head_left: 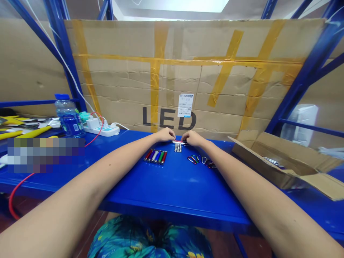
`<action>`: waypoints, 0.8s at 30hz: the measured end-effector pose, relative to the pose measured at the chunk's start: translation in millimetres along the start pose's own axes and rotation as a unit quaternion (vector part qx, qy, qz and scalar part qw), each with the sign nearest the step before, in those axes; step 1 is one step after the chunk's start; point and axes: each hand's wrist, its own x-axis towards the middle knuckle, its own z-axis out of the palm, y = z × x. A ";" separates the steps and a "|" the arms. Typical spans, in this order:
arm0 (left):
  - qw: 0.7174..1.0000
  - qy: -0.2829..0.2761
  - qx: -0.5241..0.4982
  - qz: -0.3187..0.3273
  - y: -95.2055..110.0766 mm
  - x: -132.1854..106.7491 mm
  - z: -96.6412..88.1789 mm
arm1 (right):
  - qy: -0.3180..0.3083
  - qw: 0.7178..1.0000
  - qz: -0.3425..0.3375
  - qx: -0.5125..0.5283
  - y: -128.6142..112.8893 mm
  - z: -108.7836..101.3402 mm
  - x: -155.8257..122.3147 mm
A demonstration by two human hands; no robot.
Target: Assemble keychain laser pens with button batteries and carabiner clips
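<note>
At the far side of the blue table, my left hand [167, 134] has its fingers curled at the left end of a thin white-and-red stick-like piece [177, 142]. My right hand [191, 137] is closed at the other end of it; the fingertips are small and partly hidden. Just in front lie several small silver button-like discs [177, 148] in tidy rows. Nearer and to the left, several metal tubes like small flashlights [156, 157], in red, silver, blue and green, lie side by side. Coloured carabiners [197, 159] lie beside my right forearm, which partly covers them.
An open cardboard box [271, 172] with metal items inside stands at the right. A large taped carton [123, 89] walls off the back. At the left are a bottle [69, 116] of blue liquid, a power strip [104, 130], a red cable [94, 138] and yellow-handled items [33, 132].
</note>
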 end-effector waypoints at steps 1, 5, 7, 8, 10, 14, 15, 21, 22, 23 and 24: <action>1.000 0.001 -0.001 0.001 -0.4 -0.4 -0.1 | 0.001 1.000 0.001 0.005 -0.1 0.3 0.4; 1.000 0.008 0.004 -0.001 -1.8 -0.4 0.0 | 0.004 1.000 0.011 0.011 -2.2 0.6 0.6; 1.000 0.013 0.008 -0.003 -2.3 -0.1 0.0 | 0.003 1.000 0.013 0.004 -4.9 0.0 -1.1; 1.000 0.014 0.009 -0.004 -2.4 0.0 -0.3 | 0.002 1.000 0.012 -0.003 -6.9 -0.6 -2.5; 1.000 0.013 0.007 -0.004 -2.3 -0.5 -1.2 | 0.002 1.000 0.010 -0.026 -11.9 -2.3 -5.6; 1.000 0.006 0.013 0.010 -1.7 -4.1 -4.1 | 0.007 0.997 -0.012 -0.069 -25.6 -8.4 -11.5; 1.000 0.006 0.016 0.013 -1.8 -5.6 -4.9 | 0.009 0.997 -0.017 -0.072 -29.5 -10.7 -12.9; 0.997 0.044 0.019 0.054 -1.3 -26.8 -14.7 | 0.053 0.995 -0.067 -0.057 -58.0 -20.9 -36.2; 0.996 0.055 0.015 0.065 0.4 -33.2 -17.9 | 0.055 0.993 -0.087 -0.055 -64.0 -19.9 -43.7; 0.995 0.057 0.014 0.078 2.9 -40.2 -21.5 | 0.045 0.992 -0.107 -0.048 -70.3 -18.0 -51.7; 0.995 0.050 0.019 0.085 6.2 -47.5 -25.4 | 0.028 0.991 -0.126 -0.038 -76.7 -15.2 -59.8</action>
